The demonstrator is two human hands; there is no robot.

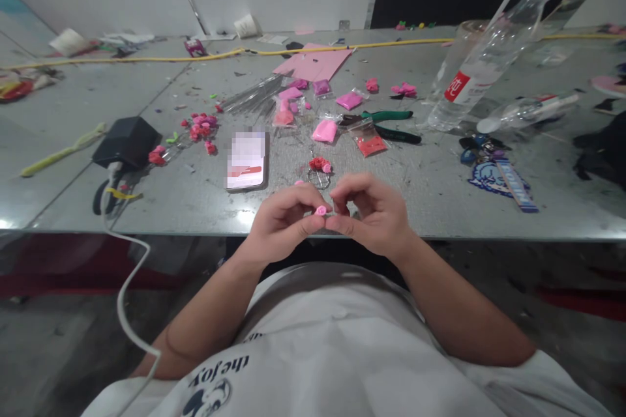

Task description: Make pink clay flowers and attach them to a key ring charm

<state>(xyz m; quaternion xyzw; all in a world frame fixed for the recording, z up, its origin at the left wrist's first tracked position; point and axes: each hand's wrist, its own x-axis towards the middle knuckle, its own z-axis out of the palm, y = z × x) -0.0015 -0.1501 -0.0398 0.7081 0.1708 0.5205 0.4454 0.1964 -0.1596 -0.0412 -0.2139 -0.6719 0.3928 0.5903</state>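
My left hand (292,218) pinches a small pink rose-like piece (321,210) between thumb and fingertips, close to the table's front edge. My right hand (372,212) meets it from the right, thumb and index finger pressed together beside the piece; whatever they hold is too small to make out. Just beyond the hands lies a wire ring (319,178) with red and pink flowers (320,164) on it. A bag of pink clay (325,131) and a bag of red clay (370,144) rest farther back.
A phone (247,159) lies left of centre, with pink-red flowers (201,126) and a black charger (126,142) beyond it. Green-handled pliers (386,116), a leaning plastic bottle (482,71) and keys with charms (493,172) are on the right. A white cable (128,273) hangs over the edge.
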